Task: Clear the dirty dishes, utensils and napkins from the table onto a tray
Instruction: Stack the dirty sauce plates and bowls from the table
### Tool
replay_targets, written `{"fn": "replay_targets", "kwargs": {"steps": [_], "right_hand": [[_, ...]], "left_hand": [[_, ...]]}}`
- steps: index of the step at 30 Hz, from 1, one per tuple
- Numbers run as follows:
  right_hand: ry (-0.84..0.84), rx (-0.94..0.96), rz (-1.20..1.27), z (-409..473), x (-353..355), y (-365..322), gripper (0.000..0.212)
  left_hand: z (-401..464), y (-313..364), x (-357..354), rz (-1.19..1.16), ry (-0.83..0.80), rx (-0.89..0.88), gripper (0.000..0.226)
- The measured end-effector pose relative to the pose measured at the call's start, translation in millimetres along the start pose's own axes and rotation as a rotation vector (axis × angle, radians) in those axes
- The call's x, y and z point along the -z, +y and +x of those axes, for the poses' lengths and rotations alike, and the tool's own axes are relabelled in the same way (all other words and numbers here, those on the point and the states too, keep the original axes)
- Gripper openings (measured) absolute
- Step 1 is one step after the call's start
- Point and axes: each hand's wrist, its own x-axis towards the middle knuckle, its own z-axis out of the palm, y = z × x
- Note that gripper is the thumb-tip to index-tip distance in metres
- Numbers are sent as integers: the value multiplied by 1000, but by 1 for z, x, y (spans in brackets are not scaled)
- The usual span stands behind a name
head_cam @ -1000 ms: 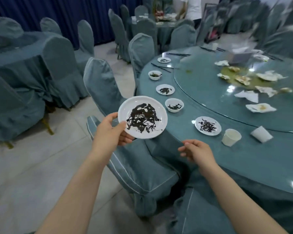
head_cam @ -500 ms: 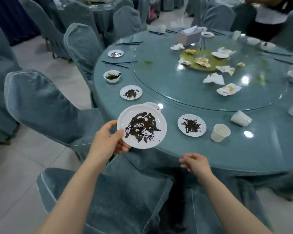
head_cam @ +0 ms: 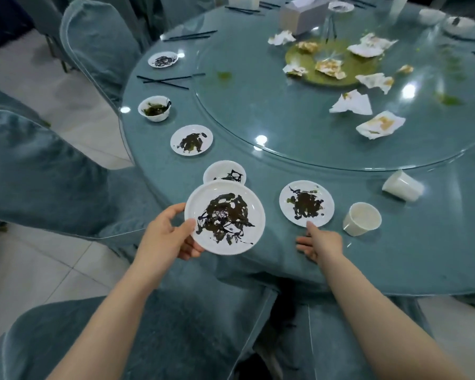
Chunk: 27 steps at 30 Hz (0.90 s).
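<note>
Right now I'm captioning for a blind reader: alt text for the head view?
Left hand holds a smeared plate at the table edge; right hand reaches toward another dirty plate. Beyond lie cups, bowls, chopsticks, crumpled napkins.

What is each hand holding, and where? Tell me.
Left hand grips the plate by its left rim. Right hand holds nothing.

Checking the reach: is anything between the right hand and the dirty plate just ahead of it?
Nothing visible. The right hand reaches over bare tablecloth, its fingers at the plate rim; the upright cup stands aside.
</note>
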Motion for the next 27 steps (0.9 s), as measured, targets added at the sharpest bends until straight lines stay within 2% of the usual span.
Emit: {"fn": "replay_targets", "kwargs": {"steps": [3, 8, 12, 21, 27], "right_hand": [[9, -43, 2, 12, 0, -1, 35], [11, -102, -46, 12, 0, -7, 19], [5, -74, -92, -10, -4, -5, 19], [-126, 286, -215, -139, -39, 15, 17], [-260, 420, -211, -251, -96, 30, 20]], "left_hand": [[2, -6, -2, 0, 35, 13, 22], [-3, -16, 4, -33, 57, 32, 22], [-13, -22, 22, -49, 72, 24, 25], [-64, -35, 109, -123, 114, -33, 25], [-103, -51, 194, -119, 123, -93, 26]]}}
